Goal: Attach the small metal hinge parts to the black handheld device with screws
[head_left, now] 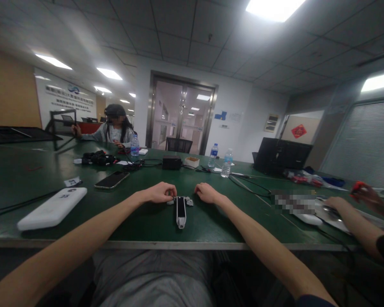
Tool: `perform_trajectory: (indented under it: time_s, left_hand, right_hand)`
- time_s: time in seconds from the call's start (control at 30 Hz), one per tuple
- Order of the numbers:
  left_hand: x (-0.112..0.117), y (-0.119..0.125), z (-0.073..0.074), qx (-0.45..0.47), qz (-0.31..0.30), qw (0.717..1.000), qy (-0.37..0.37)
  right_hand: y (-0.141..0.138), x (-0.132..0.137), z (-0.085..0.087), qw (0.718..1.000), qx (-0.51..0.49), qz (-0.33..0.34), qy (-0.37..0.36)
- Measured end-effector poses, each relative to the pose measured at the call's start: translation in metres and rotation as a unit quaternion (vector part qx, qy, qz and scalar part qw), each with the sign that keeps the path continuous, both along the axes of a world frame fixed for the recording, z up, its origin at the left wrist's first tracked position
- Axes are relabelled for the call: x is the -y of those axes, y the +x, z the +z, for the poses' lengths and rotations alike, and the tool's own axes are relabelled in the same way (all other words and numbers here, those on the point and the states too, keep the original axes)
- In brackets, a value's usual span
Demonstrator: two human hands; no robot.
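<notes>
A narrow black device with a white edge and a pale end [181,211] lies on the green table, pointing toward me. Small shiny, crumpled-looking pieces [189,201] flank its far end. My left hand [162,192] is closed at the left of that end, its fingertips beside or on one shiny piece; what they pinch is too small to make out. To the right, my right hand [206,193] rests with curled, closed fingers, apart from the device. Its fingertips are partly hidden, so I cannot see whether anything is in them.
Left on the table [131,228] lie a white power-bank-like block [53,209] and a phone [112,180]. Water bottles [226,164], a black box [172,162] and cables stand farther back. A co-worker's hand [337,207] is at the right; another person [115,125] sits across.
</notes>
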State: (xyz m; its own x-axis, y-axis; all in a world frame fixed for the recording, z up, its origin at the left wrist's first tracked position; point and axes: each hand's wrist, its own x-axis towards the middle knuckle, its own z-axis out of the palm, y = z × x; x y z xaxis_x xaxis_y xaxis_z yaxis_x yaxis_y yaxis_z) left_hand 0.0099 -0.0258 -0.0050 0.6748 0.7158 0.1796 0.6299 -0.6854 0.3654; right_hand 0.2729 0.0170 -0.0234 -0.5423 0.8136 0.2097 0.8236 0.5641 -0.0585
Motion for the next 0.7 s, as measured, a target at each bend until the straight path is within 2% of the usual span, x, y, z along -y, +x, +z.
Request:
perform_trajectory:
  time_s: [0.1, 0.2, 0.37, 0.57, 0.7]
  left_hand:
    - [-0.001, 0.0, -0.002, 0.01, 0.011, 1.0, 0.024]
    - [-0.002, 0.001, -0.004, 0.024, 0.017, 0.997, 0.067]
    - [0.002, 0.006, -0.002, 0.05, -0.004, 0.994, 0.099]
    - [0.008, 0.013, 0.0, 0.064, -0.047, 0.992, 0.1]
    - [0.01, 0.013, 0.0, 0.076, -0.054, 0.992, 0.083]
  right_hand:
    - [-0.009, 0.013, 0.005, 0.998, -0.039, 0.034, 0.038]
    - [-0.022, 0.027, 0.01, 0.988, -0.091, 0.096, 0.073]
    - [-0.039, 0.047, 0.014, 0.967, -0.154, 0.171, 0.106]
    - [-0.048, 0.059, 0.013, 0.955, -0.186, 0.204, 0.112]
    - [-0.048, 0.06, 0.013, 0.954, -0.19, 0.206, 0.109]
